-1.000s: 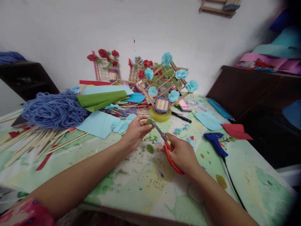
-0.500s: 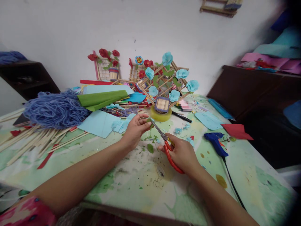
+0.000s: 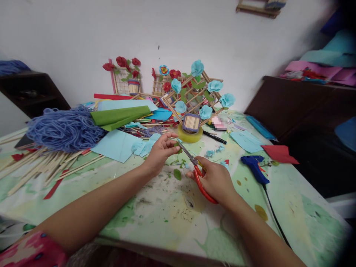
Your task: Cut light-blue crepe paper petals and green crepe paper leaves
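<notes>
My left hand (image 3: 161,152) pinches a small green paper piece (image 3: 179,145) between thumb and fingers. Wrapped round the handles of red-handled scissors (image 3: 200,182), my right hand (image 3: 215,178) holds the blades (image 3: 188,154) up against that piece. On the table below lie a cut green leaf (image 3: 177,174) and several green scraps. Just behind the hands, a diamond-shaped stick frame with blue paper flowers (image 3: 205,112) and green leaves leans upright at a yellow tape roll (image 3: 190,135).
Left are blue yarn (image 3: 65,128), loose sticks (image 3: 41,168), green paper (image 3: 119,116) and light blue sheets (image 3: 114,146). Right are a black pen (image 3: 214,137), a blue glue gun (image 3: 255,168) with its cord, and red paper (image 3: 280,154). Red-flowered frames (image 3: 125,76) stand by the wall.
The green piece has turned slightly in my left fingers and shows less of its face. Both hands stay in nearly the same place, with the scissors still at the piece.
</notes>
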`<state>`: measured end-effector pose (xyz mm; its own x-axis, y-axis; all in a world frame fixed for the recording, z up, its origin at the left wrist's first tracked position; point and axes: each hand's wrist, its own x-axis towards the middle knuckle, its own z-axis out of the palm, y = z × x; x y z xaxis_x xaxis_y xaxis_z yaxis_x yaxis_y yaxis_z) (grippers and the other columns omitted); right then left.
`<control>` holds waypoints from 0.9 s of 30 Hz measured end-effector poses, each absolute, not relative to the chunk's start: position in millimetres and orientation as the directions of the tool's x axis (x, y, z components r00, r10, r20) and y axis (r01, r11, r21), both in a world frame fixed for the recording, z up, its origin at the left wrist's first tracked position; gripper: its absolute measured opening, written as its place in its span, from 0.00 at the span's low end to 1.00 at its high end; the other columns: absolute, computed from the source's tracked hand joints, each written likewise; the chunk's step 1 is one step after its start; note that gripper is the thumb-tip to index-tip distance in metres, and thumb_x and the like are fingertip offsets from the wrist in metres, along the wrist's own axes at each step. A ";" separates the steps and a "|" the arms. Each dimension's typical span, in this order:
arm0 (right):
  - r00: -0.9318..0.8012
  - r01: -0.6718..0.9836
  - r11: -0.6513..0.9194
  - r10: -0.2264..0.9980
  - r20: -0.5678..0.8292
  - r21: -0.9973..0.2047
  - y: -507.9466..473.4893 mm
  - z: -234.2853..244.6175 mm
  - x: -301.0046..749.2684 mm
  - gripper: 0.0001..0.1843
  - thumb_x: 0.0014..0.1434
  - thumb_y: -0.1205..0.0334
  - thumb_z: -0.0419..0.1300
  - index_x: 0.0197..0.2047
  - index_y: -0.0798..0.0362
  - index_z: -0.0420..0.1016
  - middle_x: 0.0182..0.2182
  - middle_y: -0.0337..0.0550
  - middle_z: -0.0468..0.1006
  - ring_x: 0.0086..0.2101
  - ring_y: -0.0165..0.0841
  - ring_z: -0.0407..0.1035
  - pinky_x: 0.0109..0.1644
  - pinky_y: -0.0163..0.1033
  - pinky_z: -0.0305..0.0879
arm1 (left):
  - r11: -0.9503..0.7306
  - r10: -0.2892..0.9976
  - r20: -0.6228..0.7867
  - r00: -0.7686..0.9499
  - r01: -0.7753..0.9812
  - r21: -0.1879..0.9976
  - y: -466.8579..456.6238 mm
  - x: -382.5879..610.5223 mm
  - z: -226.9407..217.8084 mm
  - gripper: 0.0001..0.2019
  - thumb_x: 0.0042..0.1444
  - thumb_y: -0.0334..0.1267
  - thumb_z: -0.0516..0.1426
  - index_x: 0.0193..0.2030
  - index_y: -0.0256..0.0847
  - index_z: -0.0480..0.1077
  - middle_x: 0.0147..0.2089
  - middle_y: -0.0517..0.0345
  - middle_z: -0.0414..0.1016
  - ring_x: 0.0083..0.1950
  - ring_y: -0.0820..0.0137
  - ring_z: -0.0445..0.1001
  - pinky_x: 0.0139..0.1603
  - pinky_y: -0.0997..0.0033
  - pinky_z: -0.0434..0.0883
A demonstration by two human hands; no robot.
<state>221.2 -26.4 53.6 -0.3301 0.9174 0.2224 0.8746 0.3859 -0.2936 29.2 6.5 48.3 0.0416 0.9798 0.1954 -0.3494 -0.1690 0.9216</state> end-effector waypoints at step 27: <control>-0.324 0.852 0.372 0.927 0.188 -0.369 -29.1 56.4 218.9 0.16 0.54 0.50 0.52 0.45 0.42 0.69 0.19 0.34 0.71 0.24 0.33 0.67 0.26 0.33 0.49 | -0.209 0.976 0.215 -0.016 -0.320 0.924 6.2 26.9 51.8 0.18 0.43 0.29 0.61 0.44 0.41 0.66 0.28 0.65 0.67 0.31 0.75 0.69 0.38 0.72 0.67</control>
